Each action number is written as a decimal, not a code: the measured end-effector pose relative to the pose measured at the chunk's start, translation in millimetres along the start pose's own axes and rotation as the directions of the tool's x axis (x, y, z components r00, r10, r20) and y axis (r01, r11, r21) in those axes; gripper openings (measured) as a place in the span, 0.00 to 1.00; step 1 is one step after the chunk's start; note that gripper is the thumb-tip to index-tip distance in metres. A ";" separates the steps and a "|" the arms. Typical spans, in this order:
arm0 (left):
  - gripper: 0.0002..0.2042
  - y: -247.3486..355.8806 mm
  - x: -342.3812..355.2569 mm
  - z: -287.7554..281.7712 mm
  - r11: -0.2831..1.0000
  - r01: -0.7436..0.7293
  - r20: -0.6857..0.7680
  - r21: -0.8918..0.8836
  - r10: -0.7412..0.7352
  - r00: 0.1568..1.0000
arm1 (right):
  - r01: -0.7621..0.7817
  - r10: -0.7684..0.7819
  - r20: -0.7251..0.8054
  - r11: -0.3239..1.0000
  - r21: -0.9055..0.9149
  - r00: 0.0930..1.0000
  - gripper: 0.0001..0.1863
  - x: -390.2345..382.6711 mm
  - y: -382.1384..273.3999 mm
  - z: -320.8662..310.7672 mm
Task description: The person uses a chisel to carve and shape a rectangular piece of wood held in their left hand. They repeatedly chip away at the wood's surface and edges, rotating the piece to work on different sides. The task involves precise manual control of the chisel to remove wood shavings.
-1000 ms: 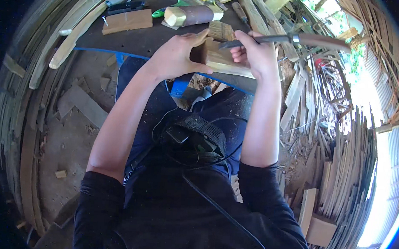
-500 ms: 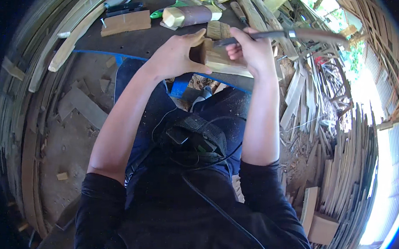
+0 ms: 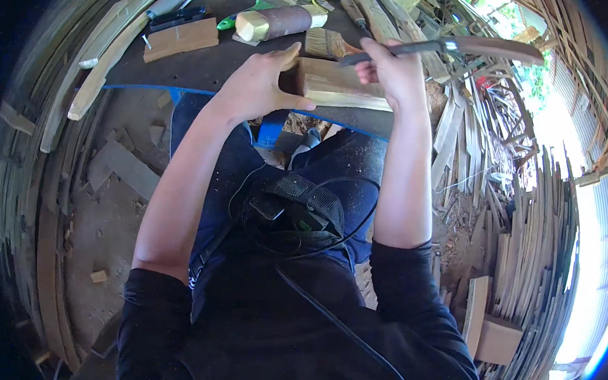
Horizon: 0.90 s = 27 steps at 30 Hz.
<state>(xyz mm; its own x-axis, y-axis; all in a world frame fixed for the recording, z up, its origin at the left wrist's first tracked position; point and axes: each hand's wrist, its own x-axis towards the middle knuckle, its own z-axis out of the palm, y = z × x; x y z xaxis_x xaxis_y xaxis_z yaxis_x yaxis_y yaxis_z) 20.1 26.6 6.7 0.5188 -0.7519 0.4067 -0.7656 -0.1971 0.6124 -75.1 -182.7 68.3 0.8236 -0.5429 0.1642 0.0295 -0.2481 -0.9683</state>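
Observation:
A pale rectangular wood block [image 3: 341, 78] lies near the front edge of the dark tabletop. My left hand [image 3: 258, 84] is curled about its left end, thumb at the near corner and fingers at the far side. Above the block's right part, my right hand [image 3: 391, 71] grips the dark metal part of a long tool. Its metal collar and brown wooden handle [image 3: 493, 48] stick out to the right. The tool's dark tip is over the block's far edge; whether it touches the wood I cannot tell. A flat bristle brush [image 3: 320, 43] lies just behind the block.
Behind my left hand are a block wrapped in brown sheet [image 3: 288, 24], a green-handled tool [image 3: 226, 24] and a brown wood piece [image 3: 182, 40]. Long wooden strips [image 3: 104, 62] line the left side of the table [image 3: 135, 71]. Scrap wood is heaped at right.
My right hand has shifted slightly right with the tool, uncovering more of the block's top. My left hand keeps its place at the block's end. The whole view has shifted a little.

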 end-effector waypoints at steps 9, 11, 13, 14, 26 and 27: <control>0.51 4.6 0.3 2.1 1.000 0.016 0.001 -0.015 -0.016 1.000 | -0.080 0.084 -0.080 0.996 0.042 0.993 0.13 -0.8 20.7 -47.9; 0.51 6.3 4.6 0.5 0.999 0.018 0.024 -0.030 -0.018 1.000 | -0.083 0.086 -0.029 0.993 0.089 0.996 0.13 -4.5 16.1 -29.6; 0.51 7.4 3.7 -2.9 0.998 0.033 0.060 -0.056 -0.029 0.998 | -0.067 0.066 0.016 0.993 0.096 0.998 0.13 -5.9 9.5 -2.1; 0.51 7.6 2.2 -3.8 0.998 0.034 0.051 -0.055 -0.031 0.998 | -0.052 0.049 0.041 0.995 0.083 0.998 0.13 -5.3 7.0 14.1; 0.51 1.1 5.1 5.2 0.999 -0.026 -0.009 -0.027 0.026 1.000 | -0.075 0.073 0.049 0.996 0.045 0.996 0.13 -9.7 7.2 -7.9; 0.50 -3.3 4.1 7.1 0.999 -0.043 -0.029 -0.028 0.042 0.999 | -0.085 0.081 0.093 0.995 0.044 0.992 0.13 -9.4 6.1 5.1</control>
<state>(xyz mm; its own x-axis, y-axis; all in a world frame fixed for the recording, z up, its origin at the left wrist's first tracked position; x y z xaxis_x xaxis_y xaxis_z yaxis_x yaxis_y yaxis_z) 22.1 19.8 1.5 0.4970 -0.7410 0.4515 -0.7761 -0.1470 0.6132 -79.7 -175.0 59.8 0.8724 -0.4843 0.0668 -0.0162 -0.1653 -0.9861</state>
